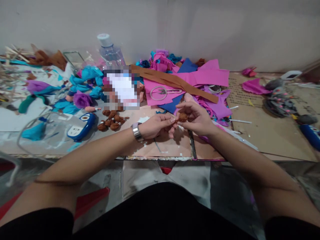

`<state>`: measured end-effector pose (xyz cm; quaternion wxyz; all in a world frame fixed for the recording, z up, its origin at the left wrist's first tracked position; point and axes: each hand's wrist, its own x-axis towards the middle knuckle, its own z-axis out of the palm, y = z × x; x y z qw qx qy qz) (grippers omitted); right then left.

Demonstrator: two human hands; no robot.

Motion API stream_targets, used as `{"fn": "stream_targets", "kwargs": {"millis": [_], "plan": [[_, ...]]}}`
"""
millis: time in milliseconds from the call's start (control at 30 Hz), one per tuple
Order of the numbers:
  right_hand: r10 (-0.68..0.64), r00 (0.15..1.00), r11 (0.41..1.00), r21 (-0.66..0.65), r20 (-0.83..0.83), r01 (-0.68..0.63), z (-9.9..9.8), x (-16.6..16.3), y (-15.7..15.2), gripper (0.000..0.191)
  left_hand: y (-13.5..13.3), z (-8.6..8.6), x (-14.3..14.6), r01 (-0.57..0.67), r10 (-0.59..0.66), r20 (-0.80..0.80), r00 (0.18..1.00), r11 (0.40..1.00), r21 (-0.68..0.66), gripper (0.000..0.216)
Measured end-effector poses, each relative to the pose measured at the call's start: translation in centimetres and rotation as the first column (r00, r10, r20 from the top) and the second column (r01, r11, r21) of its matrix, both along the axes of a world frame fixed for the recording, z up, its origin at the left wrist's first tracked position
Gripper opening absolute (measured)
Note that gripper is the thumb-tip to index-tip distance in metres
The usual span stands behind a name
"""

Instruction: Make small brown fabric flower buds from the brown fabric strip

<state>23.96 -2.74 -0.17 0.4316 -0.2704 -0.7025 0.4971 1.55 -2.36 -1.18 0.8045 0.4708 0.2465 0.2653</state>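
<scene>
Above the front part of the table, my right hand (198, 116) has its fingers curled around a small brown crumpled-paper bud (183, 117). My left hand (156, 126), with a metal-banded watch at the wrist, pinches the narrow end of the same bud between thumb and forefinger. Several similar brown buds (115, 121) lie in a small heap left of my hands. Beyond my hands, thread snips (166, 92) with a ring handle rest on pink crepe paper (210, 77). Long brown paper strips (175, 81) stretch across that paper.
Blue and purple paper flowers (82, 99) crowd the left side, near a blue-and-white power strip (82, 126) with a cable. A plastic bottle (110, 53) stands behind a blurred-out phone-like rectangle (122, 88). Cardboard (262, 133) covers the right side, with a dark pincushion-like object (280, 101) on it.
</scene>
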Motion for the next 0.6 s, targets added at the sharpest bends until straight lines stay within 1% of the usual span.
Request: {"fn": "stream_targets", "kwargs": {"millis": [100,167,233,333,400,467,500,567,600], "plan": [[-0.02,0.999,0.998,0.063,0.033,0.018,-0.32,-0.06,0.02,0.051,0.18,0.07,-0.02,-0.027,0.029,-0.019,0.999,0.993,0.113,0.056],[-0.06,0.995,0.989,0.139,0.077,0.049,-0.5,-0.05,0.01,0.047,0.29,0.08,0.0,-0.046,0.054,-0.034,0.998,0.977,0.207,0.056],[-0.105,0.984,0.968,0.241,0.141,0.069,-0.58,0.02,0.01,0.044,0.34,0.05,0.02,-0.059,0.078,-0.06,0.995,0.96,0.274,0.057],[-0.181,0.956,0.911,0.405,0.233,0.074,-0.52,0.21,0.11,0.044,0.32,-0.16,0.07,-0.068,0.097,-0.089,0.991,0.956,0.284,0.057],[-0.22,0.942,0.874,0.48,0.255,0.074,-0.45,0.31,0.2,0.046,0.31,-0.38,0.12,-0.069,0.096,-0.086,0.992,0.959,0.275,0.058],[-0.239,0.935,0.858,0.508,0.261,0.077,-0.43,0.34,0.24,0.047,0.33,-0.61,0.17,-0.07,0.096,-0.081,0.992,0.957,0.282,0.059],[-0.245,0.933,0.86,0.503,0.263,0.084,-0.45,0.31,0.22,0.047,0.36,-0.7,0.17,-0.072,0.1,-0.083,0.992,0.954,0.291,0.06],[-0.253,0.932,0.889,0.443,0.259,0.118,-0.49,0.15,0.13,0.045,0.45,-0.79,0.1,-0.07,0.111,-0.104,0.988,0.938,0.338,0.061],[-0.247,0.937,0.913,0.385,0.247,0.139,-0.52,0.02,0.06,0.043,0.51,-0.8,0.01,-0.069,0.129,-0.126,0.984,0.916,0.395,0.061]]}}
